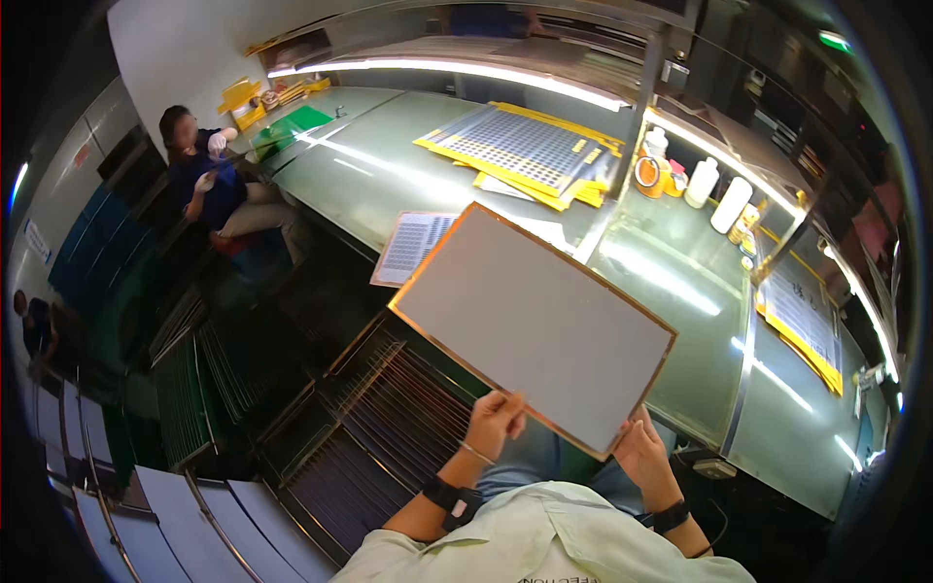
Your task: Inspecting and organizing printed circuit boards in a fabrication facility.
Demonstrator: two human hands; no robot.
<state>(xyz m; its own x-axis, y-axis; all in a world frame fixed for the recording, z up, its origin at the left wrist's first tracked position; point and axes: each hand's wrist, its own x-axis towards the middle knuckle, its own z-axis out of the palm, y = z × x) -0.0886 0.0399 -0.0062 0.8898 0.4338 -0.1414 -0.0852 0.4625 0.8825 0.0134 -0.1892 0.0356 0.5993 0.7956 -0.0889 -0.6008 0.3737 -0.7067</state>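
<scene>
A flat rectangular panel point(539, 325), pale grey with a thin copper-coloured border, is tilted in front of me, its far part over the edge of the glass-topped table. My left hand point(498, 423) pinches its near long edge between thumb and fingers. At the near right corner, my right hand point(639, 449) grips the border, with some fingers hidden behind the panel. Partly covered by it, a sheet with rows of small dark marks point(413, 243) lies on the table. Both wrists wear dark bands.
Yellow-edged patterned sheets point(525, 146) are stacked farther back on the table point(360, 194). White bottles point(731, 204) stand to the right beneath a lamp. Slotted racks point(389, 418) are at my left, and more pale panels point(185, 515) stand lower left. A seated person point(219, 185) works at the far left.
</scene>
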